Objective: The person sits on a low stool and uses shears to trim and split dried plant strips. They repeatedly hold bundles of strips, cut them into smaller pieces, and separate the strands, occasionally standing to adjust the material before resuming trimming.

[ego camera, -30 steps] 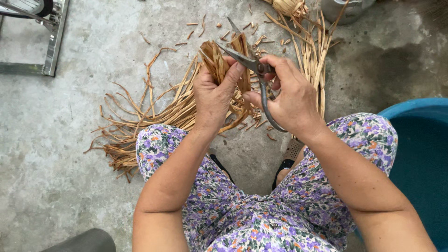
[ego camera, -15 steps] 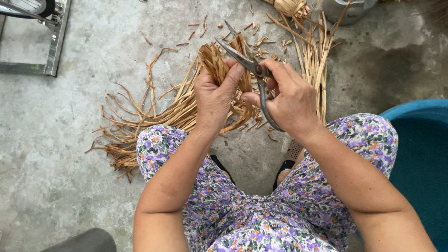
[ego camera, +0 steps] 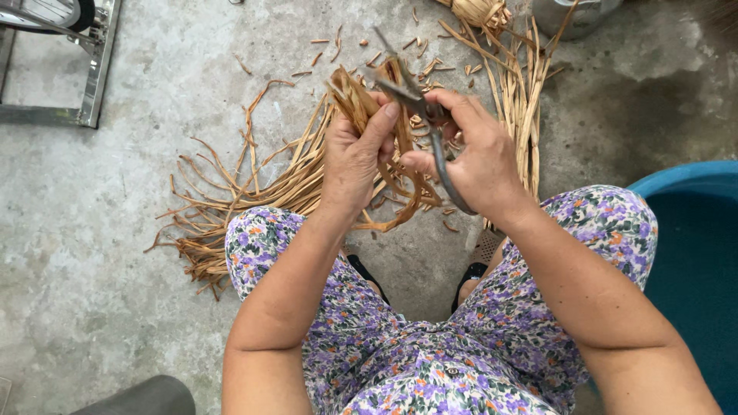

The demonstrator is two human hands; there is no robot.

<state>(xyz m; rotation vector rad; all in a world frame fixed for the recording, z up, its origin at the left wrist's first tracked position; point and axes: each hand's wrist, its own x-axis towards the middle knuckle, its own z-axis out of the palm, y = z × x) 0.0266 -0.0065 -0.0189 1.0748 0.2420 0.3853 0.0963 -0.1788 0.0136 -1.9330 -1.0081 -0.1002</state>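
My left hand point(ego camera: 355, 157) grips a bundle of tan dried fibre strips point(ego camera: 361, 96) near its upper end, thumb pressed across it. The rest of the bundle trails down and left over the floor point(ego camera: 231, 207). My right hand point(ego camera: 477, 157) holds metal scissors point(ego camera: 419, 100) by the handles, their blades pointing up-left and meeting the top of the bundle. Both hands work close together above my knees, which are covered in purple floral cloth point(ego camera: 600, 223).
Loose strips point(ego camera: 526, 100) lie in a straight pile at the right, with short cut bits point(ego camera: 323, 50) scattered on the concrete. A blue tub point(ego camera: 692, 253) stands at the right edge, a metal frame point(ego camera: 96, 73) at top left, a bound fibre knot point(ego camera: 480, 11) at the top.
The scissors have shifted slightly and their blades closed in on the bundle's tip. My left hand keeps its hold on the strips.
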